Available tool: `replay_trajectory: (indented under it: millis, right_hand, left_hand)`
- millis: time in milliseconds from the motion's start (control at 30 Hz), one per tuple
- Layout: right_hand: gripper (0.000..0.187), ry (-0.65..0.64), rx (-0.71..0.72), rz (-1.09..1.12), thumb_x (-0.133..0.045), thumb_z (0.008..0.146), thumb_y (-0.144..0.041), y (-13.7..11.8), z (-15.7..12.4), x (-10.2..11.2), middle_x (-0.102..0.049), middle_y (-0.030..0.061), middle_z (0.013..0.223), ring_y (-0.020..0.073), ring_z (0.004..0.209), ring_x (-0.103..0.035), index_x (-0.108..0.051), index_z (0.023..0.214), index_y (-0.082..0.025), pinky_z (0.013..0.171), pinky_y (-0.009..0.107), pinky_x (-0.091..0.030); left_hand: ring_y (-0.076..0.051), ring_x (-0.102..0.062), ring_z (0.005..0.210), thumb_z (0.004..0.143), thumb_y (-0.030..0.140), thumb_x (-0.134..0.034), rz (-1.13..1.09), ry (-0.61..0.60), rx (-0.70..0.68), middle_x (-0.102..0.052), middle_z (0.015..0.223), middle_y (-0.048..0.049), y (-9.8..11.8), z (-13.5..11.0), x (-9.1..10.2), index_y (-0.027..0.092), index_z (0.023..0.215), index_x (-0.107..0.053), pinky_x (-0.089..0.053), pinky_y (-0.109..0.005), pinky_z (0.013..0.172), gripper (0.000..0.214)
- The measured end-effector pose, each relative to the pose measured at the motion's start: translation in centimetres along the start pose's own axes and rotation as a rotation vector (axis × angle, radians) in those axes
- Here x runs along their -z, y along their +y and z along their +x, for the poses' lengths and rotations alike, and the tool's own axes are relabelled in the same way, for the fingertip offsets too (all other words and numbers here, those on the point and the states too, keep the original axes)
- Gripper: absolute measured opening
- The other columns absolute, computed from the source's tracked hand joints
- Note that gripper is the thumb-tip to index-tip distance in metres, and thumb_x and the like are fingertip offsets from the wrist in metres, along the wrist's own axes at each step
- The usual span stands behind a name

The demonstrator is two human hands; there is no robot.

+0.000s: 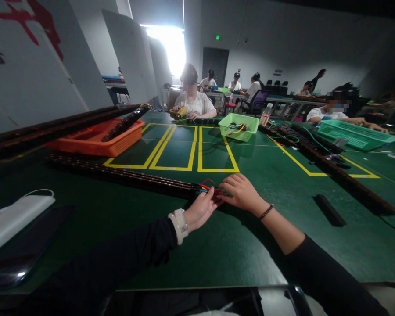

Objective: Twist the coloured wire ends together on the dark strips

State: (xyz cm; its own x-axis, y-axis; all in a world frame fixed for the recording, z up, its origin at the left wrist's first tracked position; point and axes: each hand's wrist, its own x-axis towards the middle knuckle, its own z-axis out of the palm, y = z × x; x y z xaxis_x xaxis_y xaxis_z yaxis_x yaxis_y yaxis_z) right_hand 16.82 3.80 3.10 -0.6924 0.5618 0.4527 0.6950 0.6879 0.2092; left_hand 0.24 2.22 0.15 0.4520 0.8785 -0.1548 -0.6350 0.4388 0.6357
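Observation:
A long dark strip assembly with rows of small bright dots lies across the green table, its right end at my hands. Red, blue and yellow wires come out of that end. My left hand, with a pale watch on the wrist, is closed on the wires from below, the thumb on top. My right hand, with a dark beaded bracelet, bends its fingers over the wire ends just to the right. The fingertips hide exactly what is pinched there.
An orange basket holding a dark strip stands at the left. Yellow taped rectangles mark the table. A light green basket holds wires. Right lie more dark strips and a short black bar. A phone lies left. Other people work beyond.

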Motion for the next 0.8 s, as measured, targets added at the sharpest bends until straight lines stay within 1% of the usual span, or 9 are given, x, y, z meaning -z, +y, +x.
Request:
replay_trajectory:
  millis: [67, 167, 233, 300, 400, 533, 600, 700, 800]
  right_hand:
    - [0.034, -0.039, -0.012, -0.009, -0.051, 0.087, -0.047, 0.3, -0.1, 0.0, -0.060, 0.0055, 0.075, 0.0179, 0.074, -0.048, -0.062, 0.079, -0.017, 0.075, 0.032, -0.034]
    - [0.036, -0.087, 0.030, -0.020, -0.045, 0.092, -0.040, 0.4, -0.1, 0.1, -0.057, 0.0045, 0.066, 0.0161, 0.067, -0.047, -0.059, 0.069, -0.017, 0.073, 0.032, -0.033]
    - [0.037, -0.101, 0.046, -0.008, -0.041, 0.094, -0.036, 0.3, -0.1, 0.1, -0.057, 0.0048, 0.065, 0.0158, 0.066, -0.047, -0.059, 0.067, -0.017, 0.072, 0.031, -0.032]
    - [0.036, -0.098, 0.007, 0.052, -0.043, 0.093, -0.035, 0.4, -0.1, 0.0, -0.057, 0.0050, 0.065, 0.0157, 0.066, -0.048, -0.059, 0.067, -0.016, 0.071, 0.031, -0.033]
    - [0.033, -0.053, -0.194, 0.278, -0.049, 0.090, -0.038, 0.6, -0.3, -0.7, -0.059, 0.0045, 0.067, 0.0152, 0.067, -0.050, -0.060, 0.069, -0.017, 0.068, 0.029, -0.034]
    - [0.031, -0.005, -0.585, 0.764, -0.054, 0.084, -0.046, 0.7, -0.5, -2.4, -0.060, 0.0016, 0.069, 0.0136, 0.063, -0.052, -0.061, 0.073, -0.017, 0.058, 0.025, -0.036]
    - [0.035, 0.007, -0.721, 0.983, -0.057, 0.080, -0.051, 0.8, -0.4, -3.4, -0.057, -0.0006, 0.065, 0.0125, 0.059, -0.049, -0.058, 0.072, -0.017, 0.054, 0.024, -0.035]
    - [0.039, 0.042, -0.810, 1.187, -0.060, 0.075, -0.055, 1.1, 0.0, -4.5, -0.050, -0.0034, 0.060, 0.0107, 0.056, -0.044, -0.053, 0.067, -0.017, 0.053, 0.023, -0.033]
    - [0.042, 0.075, -0.819, 1.225, -0.060, 0.074, -0.057, 1.6, 0.3, -5.0, -0.048, -0.0045, 0.061, 0.0098, 0.057, -0.042, -0.049, 0.065, -0.017, 0.055, 0.023, -0.034]
  left_hand:
    - [-0.015, -0.060, 0.090, 0.090, 0.020, -0.048, 0.025, 0.006, 0.014, -0.065, 0.091, -0.0096, 0.1, -0.1, -0.1, 0.011, 0.082, -0.059, -0.040, -0.037, 0.096, 0.016]
    - [-0.015, -0.060, 0.090, 0.090, 0.022, -0.047, 0.028, 0.009, 0.018, -0.065, 0.090, -0.0095, 0.1, -0.2, -0.1, 0.011, 0.080, -0.058, -0.040, -0.038, 0.096, 0.018]
    - [-0.016, -0.060, 0.092, 0.090, 0.024, -0.047, 0.033, 0.006, 0.018, -0.065, 0.089, -0.0100, 0.1, -0.3, -0.2, 0.011, 0.080, -0.058, -0.040, -0.039, 0.097, 0.020]
    - [-0.017, -0.060, 0.095, 0.090, 0.026, -0.047, 0.049, 0.006, 0.016, -0.065, 0.090, -0.0113, 0.0, -0.3, -0.2, 0.011, 0.080, -0.057, -0.040, -0.040, 0.098, 0.021]
    - [-0.019, -0.062, 0.096, 0.091, 0.026, -0.046, 0.064, 0.004, 0.016, -0.066, 0.094, -0.0136, 0.0, -0.3, -0.4, 0.009, 0.086, -0.058, -0.039, -0.042, 0.099, 0.021]
    - [-0.021, -0.063, 0.097, 0.090, 0.026, -0.047, 0.075, 0.038, 0.030, -0.066, 0.098, -0.0162, 0.2, -0.5, -0.7, 0.008, 0.093, -0.057, -0.040, -0.042, 0.099, 0.021]
    - [-0.021, -0.063, 0.096, 0.090, 0.028, -0.047, 0.076, 0.054, 0.050, -0.066, 0.098, -0.0172, 0.3, -0.6, -0.8, 0.007, 0.091, -0.057, -0.041, -0.042, 0.099, 0.023]
    - [-0.022, -0.063, 0.096, 0.090, 0.031, -0.045, 0.078, 0.027, 0.092, -0.066, 0.099, -0.0185, 0.5, -0.7, -0.8, 0.006, 0.091, -0.058, -0.042, -0.042, 0.098, 0.028]
    - [-0.022, -0.063, 0.097, 0.091, 0.033, -0.044, 0.075, -0.017, 0.121, -0.066, 0.097, -0.0187, 0.4, -0.7, -0.6, 0.006, 0.090, -0.059, -0.042, -0.041, 0.099, 0.031]
